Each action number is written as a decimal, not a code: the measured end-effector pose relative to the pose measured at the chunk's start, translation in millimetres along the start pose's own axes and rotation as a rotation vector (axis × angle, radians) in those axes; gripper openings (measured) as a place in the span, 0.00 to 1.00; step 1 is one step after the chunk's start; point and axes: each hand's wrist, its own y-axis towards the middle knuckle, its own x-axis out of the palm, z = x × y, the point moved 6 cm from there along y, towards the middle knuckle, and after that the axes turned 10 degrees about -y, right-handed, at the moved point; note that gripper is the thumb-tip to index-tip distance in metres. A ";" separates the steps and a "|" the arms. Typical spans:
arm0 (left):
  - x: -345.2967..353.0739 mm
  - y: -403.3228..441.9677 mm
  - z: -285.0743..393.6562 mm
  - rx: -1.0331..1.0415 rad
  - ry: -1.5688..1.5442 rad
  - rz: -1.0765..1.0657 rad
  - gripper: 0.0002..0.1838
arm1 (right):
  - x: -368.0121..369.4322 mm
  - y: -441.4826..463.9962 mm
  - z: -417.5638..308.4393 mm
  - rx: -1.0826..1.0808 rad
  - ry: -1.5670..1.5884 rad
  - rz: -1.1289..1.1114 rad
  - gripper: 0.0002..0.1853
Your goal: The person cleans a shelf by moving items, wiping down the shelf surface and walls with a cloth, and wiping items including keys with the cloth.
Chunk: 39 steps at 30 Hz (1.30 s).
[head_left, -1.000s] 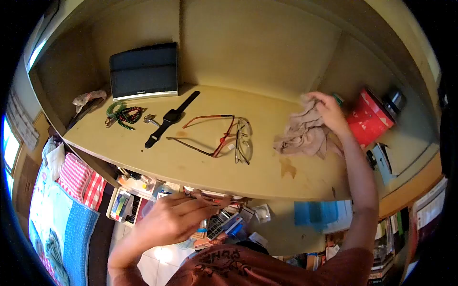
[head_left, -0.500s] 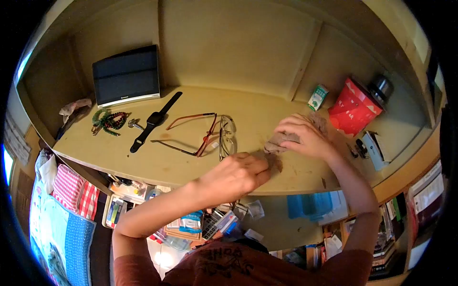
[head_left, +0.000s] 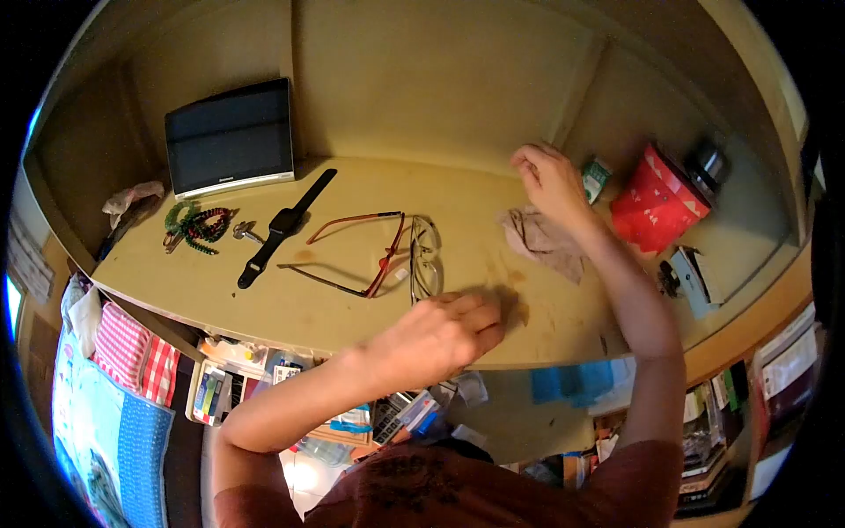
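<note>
A crumpled greyish-pink cloth [head_left: 544,244] lies on the desk. Above its far edge is my right hand [head_left: 553,183], off the cloth, fingers loosely bent and nothing visible in them. My left hand [head_left: 449,334] is closed over the desk's front edge; its curled fingers hide whatever they may hold. Just beyond it lie clear-lens glasses [head_left: 426,260], and to their left red-framed glasses [head_left: 387,255] with temples spread. A black smartwatch [head_left: 286,222] lies stretched out further left. Brownish smudges mark the desktop [head_left: 475,211] between my hands.
A tablet [head_left: 231,136] leans at the back left, with beaded bracelets [head_left: 204,227] and a small metal item [head_left: 248,231] before it. On the right stand a green-white box [head_left: 595,179], a red container [head_left: 656,204], a dark-lidded jar [head_left: 706,165] and a white box [head_left: 695,280].
My right hand has let go of the cloth and risen toward the back of the desk. The cloth now lies spread flatter. My left hand stays nearly in place, fingers still curled.
</note>
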 end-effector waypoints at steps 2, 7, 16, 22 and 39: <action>0.4 1.1 0.0 0.020 0.019 0.022 0.19 | -11.8 -5.7 -12.9 0.217 0.125 -0.472 0.09; 3.8 0.2 2.2 0.051 0.093 0.011 0.24 | 22.4 -38.1 -5.0 -0.002 -0.129 -0.596 0.06; 1.1 1.9 4.1 0.042 0.121 -0.002 0.18 | 80.5 -13.9 19.3 0.020 -0.185 -0.461 0.13; 4.3 0.8 4.2 0.033 0.124 -0.008 0.15 | 120.6 1.0 26.4 -0.006 0.004 -0.419 0.12; 2.5 -0.4 4.3 0.028 0.109 0.019 0.12 | 102.5 -7.4 32.2 -0.017 0.004 -0.314 0.12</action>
